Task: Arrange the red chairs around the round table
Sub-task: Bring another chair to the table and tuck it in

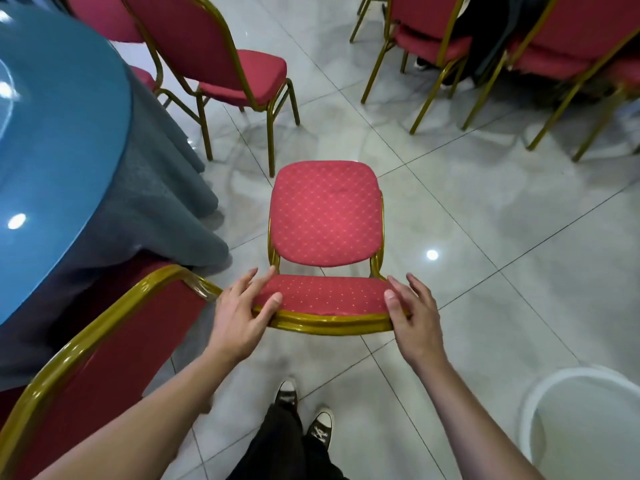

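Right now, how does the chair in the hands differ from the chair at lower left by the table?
The held chair stands out on the open floor; the lower-left chair sits against the tablecloth. Both hands, left hand and right hand, are at the held chair's backrest; nobody touches the lower-left chair. The held chair's seat shows, the other's does not. Both are red with gold frames.

The glossy grey tiled floor point(467, 209) is occupied by red chairs point(325, 216) on gold frames, a blue-clothed round desk point(62, 116) and a white bucket point(581, 420).
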`<action>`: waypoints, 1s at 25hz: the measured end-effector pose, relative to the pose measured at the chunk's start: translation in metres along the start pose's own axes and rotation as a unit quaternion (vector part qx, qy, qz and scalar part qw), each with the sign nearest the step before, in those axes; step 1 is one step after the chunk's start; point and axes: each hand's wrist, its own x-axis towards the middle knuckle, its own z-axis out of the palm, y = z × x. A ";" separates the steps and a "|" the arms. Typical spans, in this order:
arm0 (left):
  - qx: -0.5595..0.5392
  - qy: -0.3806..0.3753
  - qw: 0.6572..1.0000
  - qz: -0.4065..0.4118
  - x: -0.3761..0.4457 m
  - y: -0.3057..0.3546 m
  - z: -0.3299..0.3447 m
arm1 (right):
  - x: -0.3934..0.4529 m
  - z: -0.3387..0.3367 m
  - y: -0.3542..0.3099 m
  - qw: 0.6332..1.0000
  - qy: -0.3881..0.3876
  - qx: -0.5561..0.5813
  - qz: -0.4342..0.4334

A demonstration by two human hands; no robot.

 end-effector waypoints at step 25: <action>-0.023 0.088 0.988 -0.124 0.135 0.048 -0.006 | 0.190 -0.028 -0.052 0.992 -0.104 -0.063 -0.037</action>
